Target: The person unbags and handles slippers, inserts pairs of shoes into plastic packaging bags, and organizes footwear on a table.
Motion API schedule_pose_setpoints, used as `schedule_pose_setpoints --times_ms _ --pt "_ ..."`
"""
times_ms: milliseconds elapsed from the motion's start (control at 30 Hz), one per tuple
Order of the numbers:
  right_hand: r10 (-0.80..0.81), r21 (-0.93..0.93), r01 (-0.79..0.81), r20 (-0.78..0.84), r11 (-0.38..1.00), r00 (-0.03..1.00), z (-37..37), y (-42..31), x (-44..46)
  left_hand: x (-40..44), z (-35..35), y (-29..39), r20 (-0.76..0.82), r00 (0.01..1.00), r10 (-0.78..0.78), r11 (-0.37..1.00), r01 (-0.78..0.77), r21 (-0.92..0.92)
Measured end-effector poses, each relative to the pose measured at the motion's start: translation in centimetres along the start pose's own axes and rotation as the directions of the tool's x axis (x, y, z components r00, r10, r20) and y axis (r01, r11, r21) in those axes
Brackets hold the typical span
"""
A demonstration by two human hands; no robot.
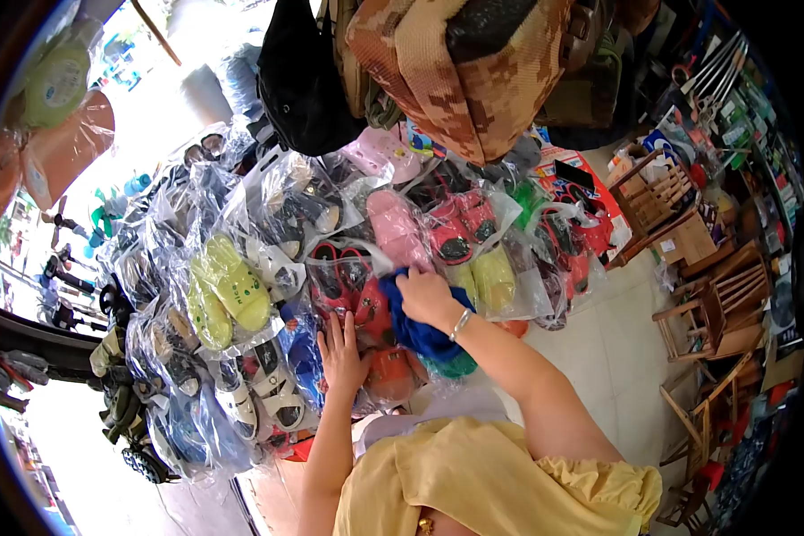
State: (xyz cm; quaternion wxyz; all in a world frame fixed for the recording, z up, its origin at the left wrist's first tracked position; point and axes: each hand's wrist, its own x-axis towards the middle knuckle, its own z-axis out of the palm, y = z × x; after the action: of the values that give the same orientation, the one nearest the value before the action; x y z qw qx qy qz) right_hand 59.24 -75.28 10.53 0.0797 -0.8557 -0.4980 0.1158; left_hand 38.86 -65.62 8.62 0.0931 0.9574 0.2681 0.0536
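My right hand (425,295) is closed on a bunched dark-blue cloth (415,330), which lies against the bagged footwear. Fingers spread, my left hand (341,357) rests on the plastic over a pair of red and black shoes (335,284). Close by are pink slippers (391,228), orange-red footwear (389,375) and a blue pair (300,353), all in clear bags. To the left sit yellow-green slippers (232,286) in their bag. Another yellow-green pair (493,279) is right of the cloth, partly hidden by it.
Bags and backpacks, one in brown camouflage (460,71), hang above the pile. Small wooden chairs (719,304) and a cardboard box (683,241) stand along the right. More bagged slippers (58,152) hang at upper left. Tiled floor (590,357) shows on the right.
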Motion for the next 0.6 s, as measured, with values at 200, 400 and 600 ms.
schedule_pose_setpoints --times_ms 200,400,600 --pt "0.051 0.244 0.003 -0.216 0.970 0.975 -4.3 0.9 -1.0 0.0 0.2 0.1 0.005 1.000 -0.006 1.000 0.006 -0.028" --pt "0.001 0.009 -0.001 -0.023 1.000 1.000 1.4 0.8 -0.3 -0.2 0.8 0.4 -0.003 1.000 0.009 0.999 -0.009 -0.036" --pt "-0.063 0.411 0.147 -0.210 0.900 0.976 -3.1 -2.9 -2.8 -0.4 1.9 0.1 -0.034 0.998 0.043 0.999 -0.042 0.032"
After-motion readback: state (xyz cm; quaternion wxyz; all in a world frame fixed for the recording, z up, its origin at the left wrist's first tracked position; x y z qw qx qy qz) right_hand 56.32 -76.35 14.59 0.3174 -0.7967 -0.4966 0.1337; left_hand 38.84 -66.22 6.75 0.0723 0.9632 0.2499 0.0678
